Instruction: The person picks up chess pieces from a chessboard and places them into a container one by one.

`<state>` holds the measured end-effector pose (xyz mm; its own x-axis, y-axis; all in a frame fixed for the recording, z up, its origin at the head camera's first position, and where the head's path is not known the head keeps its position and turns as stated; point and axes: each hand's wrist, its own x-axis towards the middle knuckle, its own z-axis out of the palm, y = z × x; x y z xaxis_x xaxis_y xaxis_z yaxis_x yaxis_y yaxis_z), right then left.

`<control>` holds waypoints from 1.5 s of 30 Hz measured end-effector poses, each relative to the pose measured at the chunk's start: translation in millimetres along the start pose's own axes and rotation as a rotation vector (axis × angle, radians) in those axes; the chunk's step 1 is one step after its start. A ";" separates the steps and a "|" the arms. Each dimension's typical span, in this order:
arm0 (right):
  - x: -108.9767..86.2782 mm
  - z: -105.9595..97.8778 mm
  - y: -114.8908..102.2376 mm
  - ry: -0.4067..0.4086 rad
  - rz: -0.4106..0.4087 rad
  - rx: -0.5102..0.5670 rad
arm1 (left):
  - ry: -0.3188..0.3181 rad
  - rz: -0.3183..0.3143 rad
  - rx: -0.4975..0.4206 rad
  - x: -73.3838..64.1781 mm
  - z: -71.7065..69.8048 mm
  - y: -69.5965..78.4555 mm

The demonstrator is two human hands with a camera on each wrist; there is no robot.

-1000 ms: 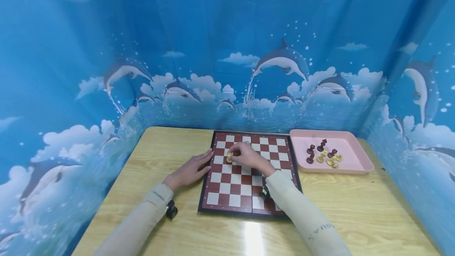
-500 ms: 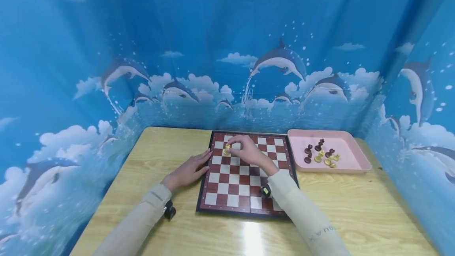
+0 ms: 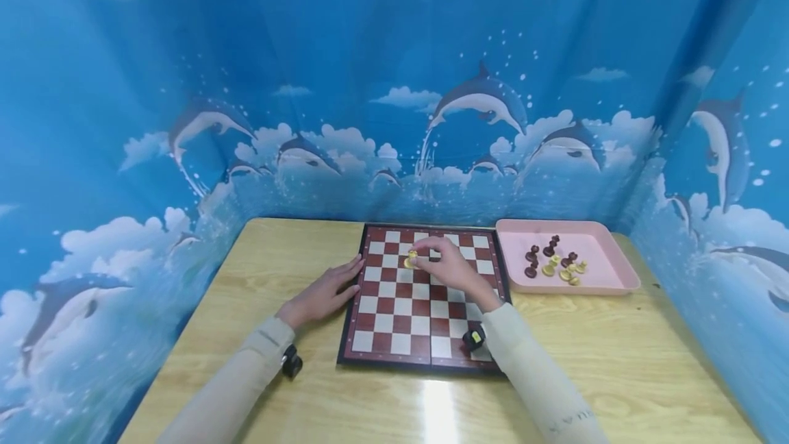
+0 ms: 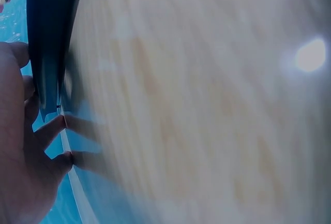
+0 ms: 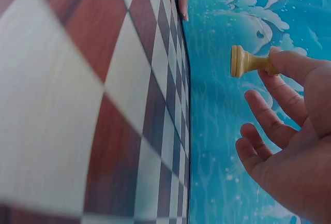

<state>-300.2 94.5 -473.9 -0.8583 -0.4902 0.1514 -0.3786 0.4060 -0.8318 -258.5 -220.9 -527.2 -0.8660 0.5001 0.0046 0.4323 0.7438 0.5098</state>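
My right hand [image 3: 455, 267] pinches a yellow chess piece [image 3: 409, 260] by its top between thumb and index finger, over the far left part of the chessboard [image 3: 394, 325]. In the right wrist view, the yellow chess piece [image 5: 249, 62] has its round base facing the board, with a gap between them. Its tip is hidden by the fingertips, while the other fingers of that right hand [image 5: 295, 115] are spread and loosely bent. My left hand [image 3: 323, 295] lies with extended fingers at the board's left edge. In the left wrist view, the left hand [image 4: 26, 141] shows beside the board's dark side [image 4: 49, 43].
To the right of the board stands a pink tray [image 3: 607, 279] holding several dark chess pieces [image 3: 550, 247] and several yellow ones. Both board and tray sit on a wooden table [image 3: 616, 355]. A blue dolphin-print curtain [image 3: 345, 74] encloses the back and sides.
My right hand first carries the yellow chess piece away toward the back of the board, then shifts to the right with it. The left hand stays at the board's edge. The view shifts slightly.
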 end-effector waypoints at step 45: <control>-136.6 -129.6 72.7 0.432 0.093 -0.167 | 0.003 -0.011 -0.007 1.9 1.3 -1.0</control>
<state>-255.4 290.9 -485.8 -0.9433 -0.0948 0.3181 -0.3136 0.5688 -0.7603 -260.3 -220.1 -528.9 -0.8713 0.4908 0.0014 0.4212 0.7462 0.5155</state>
